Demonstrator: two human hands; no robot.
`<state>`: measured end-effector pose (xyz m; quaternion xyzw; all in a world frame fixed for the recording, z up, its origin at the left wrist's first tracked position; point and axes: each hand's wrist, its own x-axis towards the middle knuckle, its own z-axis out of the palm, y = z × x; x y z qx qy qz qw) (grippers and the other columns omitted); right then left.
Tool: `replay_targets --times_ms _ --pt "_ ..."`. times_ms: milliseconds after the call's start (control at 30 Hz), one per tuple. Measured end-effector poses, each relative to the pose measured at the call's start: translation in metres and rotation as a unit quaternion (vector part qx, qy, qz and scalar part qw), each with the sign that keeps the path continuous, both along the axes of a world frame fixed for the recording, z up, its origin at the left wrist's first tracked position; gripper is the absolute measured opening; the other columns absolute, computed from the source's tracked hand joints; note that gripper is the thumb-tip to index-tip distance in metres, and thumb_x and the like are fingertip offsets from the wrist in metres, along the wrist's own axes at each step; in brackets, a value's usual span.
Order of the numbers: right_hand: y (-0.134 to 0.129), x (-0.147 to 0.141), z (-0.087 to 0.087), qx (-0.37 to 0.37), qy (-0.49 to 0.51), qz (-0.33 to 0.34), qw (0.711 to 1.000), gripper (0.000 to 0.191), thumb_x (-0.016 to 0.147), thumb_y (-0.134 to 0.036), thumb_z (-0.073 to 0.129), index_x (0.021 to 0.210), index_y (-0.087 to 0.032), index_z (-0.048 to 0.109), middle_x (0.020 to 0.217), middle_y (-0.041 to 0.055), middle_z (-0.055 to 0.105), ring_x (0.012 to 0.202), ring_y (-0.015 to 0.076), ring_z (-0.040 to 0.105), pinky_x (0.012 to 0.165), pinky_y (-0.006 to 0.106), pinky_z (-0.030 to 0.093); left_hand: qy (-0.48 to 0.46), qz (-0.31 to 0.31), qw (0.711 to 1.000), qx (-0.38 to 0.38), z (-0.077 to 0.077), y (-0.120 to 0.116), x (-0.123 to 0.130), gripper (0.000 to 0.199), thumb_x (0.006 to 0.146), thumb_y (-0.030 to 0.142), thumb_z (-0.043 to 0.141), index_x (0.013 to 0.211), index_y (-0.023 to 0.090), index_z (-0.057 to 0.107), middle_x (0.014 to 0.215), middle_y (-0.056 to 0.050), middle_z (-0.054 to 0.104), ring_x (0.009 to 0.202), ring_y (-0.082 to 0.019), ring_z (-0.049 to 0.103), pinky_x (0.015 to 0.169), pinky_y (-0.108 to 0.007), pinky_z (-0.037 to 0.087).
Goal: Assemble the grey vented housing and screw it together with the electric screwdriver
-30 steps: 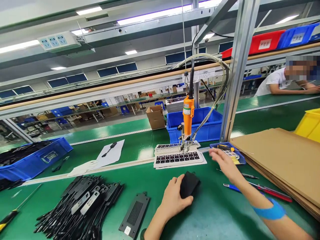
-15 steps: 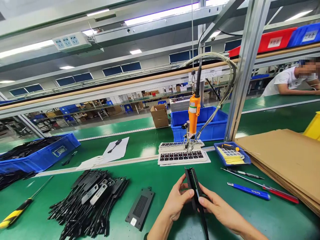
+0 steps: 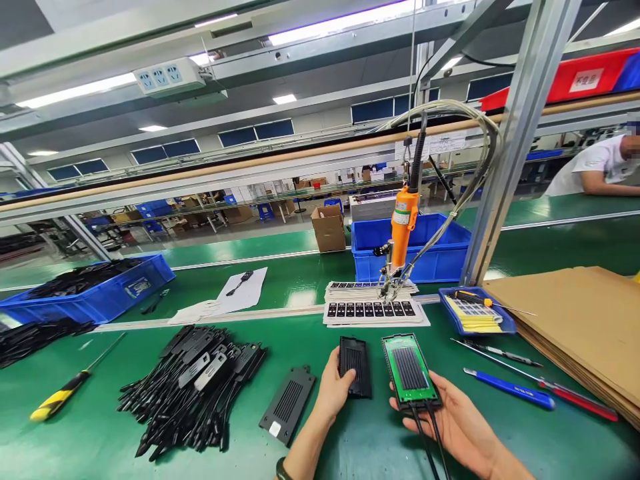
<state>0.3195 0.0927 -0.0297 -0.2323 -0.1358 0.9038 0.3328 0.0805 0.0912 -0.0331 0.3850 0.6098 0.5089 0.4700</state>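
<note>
My left hand grips a black slotted cover, thumb on its face. To its right, my right hand holds a black housing half with a green circuit board facing up; two black cables run down from its lower end. The two halves are apart. On the bench left of my left hand lies another black slotted case with a small white square on it. Further left is a heap of black cabled parts, two grey plates on top.
An orange power screwdriver hangs over label sheets, before a blue bin. At right are a small blue tray, a blue cutter and cardboard sheets. A yellow-black screwdriver lies left. A person sits back right.
The two case halves, close together before, are now separated, one in each hand. The circuit board now faces up in my right hand. The whole view has shifted slightly.
</note>
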Motion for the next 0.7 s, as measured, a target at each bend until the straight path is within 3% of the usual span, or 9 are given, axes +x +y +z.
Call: replay_targets --times_ms 100,167,233,367,400,467,533,600,700 --pt "-0.005 0.0 -0.001 -0.002 -0.015 -0.012 1.0 0.039 0.09 -0.038 0.058 0.112 -0.008 0.07 0.119 0.0198 0.068 0.111 0.0398 0.063 0.08 0.044 0.059 0.082 0.02 0.996 0.015 0.002 0.002 -0.01 0.068 0.067 0.018 0.069 0.132 0.012 0.048 0.13 -0.018 0.058 0.127 -0.031 0.05 0.112 -0.048 0.031" --pt "-0.009 0.0 -0.001 -0.006 -0.027 -0.017 0.999 0.038 0.093 -0.036 0.057 0.113 -0.006 0.069 0.118 0.0209 0.068 0.111 0.0397 0.063 0.079 0.044 0.059 0.124 0.031 0.991 0.045 0.008 -0.002 -0.007 0.069 0.07 0.026 0.071 0.134 0.013 0.049 0.145 -0.019 0.045 0.14 -0.032 0.033 0.118 -0.047 0.018" --pt "-0.013 -0.002 0.001 -0.023 -0.026 -0.015 0.999 0.037 0.094 -0.035 0.056 0.112 -0.005 0.068 0.116 0.0214 0.069 0.108 0.0392 0.065 0.075 0.042 0.06 0.128 -0.006 0.989 0.076 0.017 -0.01 0.003 0.069 0.075 0.039 0.071 0.136 0.016 0.05 0.149 -0.016 0.042 0.143 -0.029 0.029 0.12 -0.044 0.015" --pt "-0.024 -0.013 0.01 -0.062 0.004 0.019 0.998 0.037 0.087 -0.041 0.066 0.109 -0.012 0.069 0.104 0.0151 0.074 0.092 0.033 0.072 0.063 0.037 0.061 -0.062 -0.198 0.976 0.071 0.032 -0.031 0.04 0.071 0.082 0.065 0.059 0.135 0.018 0.054 0.143 -0.014 0.051 0.135 -0.031 0.043 0.114 -0.045 0.03" --pt "-0.027 -0.016 0.013 -0.064 0.013 0.036 0.997 0.041 0.082 -0.045 0.072 0.11 -0.015 0.068 0.101 0.013 0.075 0.09 0.0313 0.072 0.061 0.035 0.061 -0.114 -0.216 0.968 0.063 0.033 -0.035 0.049 0.07 0.083 0.067 0.056 0.131 0.017 0.058 0.139 -0.015 0.055 0.131 -0.032 0.048 0.111 -0.046 0.034" --pt "-0.035 -0.02 0.014 -0.048 0.008 0.067 0.997 0.057 0.072 -0.054 0.079 0.115 -0.019 0.064 0.101 0.0112 0.074 0.091 0.0291 0.072 0.062 0.033 0.06 -0.191 -0.19 0.962 0.053 0.034 -0.041 0.064 0.068 0.081 0.069 0.057 0.12 0.014 0.063 0.127 -0.017 0.064 0.118 -0.032 0.058 0.101 -0.044 0.044" --pt "-0.042 -0.021 0.011 0.021 -0.04 0.061 0.997 0.074 0.07 -0.06 0.078 0.128 -0.021 0.055 0.102 0.0103 0.073 0.093 0.0272 0.071 0.068 0.031 0.058 -0.223 -0.135 0.964 0.046 0.033 -0.045 0.071 0.071 0.078 0.07 0.061 0.121 0.014 0.061 0.117 -0.017 0.068 0.107 -0.03 0.063 0.09 -0.041 0.05" --pt "-0.048 -0.019 0.002 0.15 -0.12 0.038 0.981 0.091 0.074 -0.061 0.074 0.145 -0.022 0.033 0.095 0.0074 0.071 0.086 0.0234 0.07 0.065 0.029 0.056 -0.211 -0.088 0.973 0.033 0.033 -0.049 0.073 0.083 0.073 0.07 0.067 0.135 0.017 0.051 0.12 -0.016 0.065 0.105 -0.028 0.063 0.087 -0.037 0.05" --pt "-0.052 -0.013 -0.012 0.361 -0.244 0.021 0.9 0.104 0.083 -0.052 0.067 0.155 -0.024 -0.003 0.09 0.0036 0.068 0.077 0.02 0.067 0.065 0.029 0.053 -0.185 -0.066 0.981 0.012 0.036 -0.054 0.073 0.108 0.069 0.065 0.074 0.153 0.02 0.023 0.134 -0.015 0.055 0.111 -0.024 0.058 0.094 -0.033 0.046"
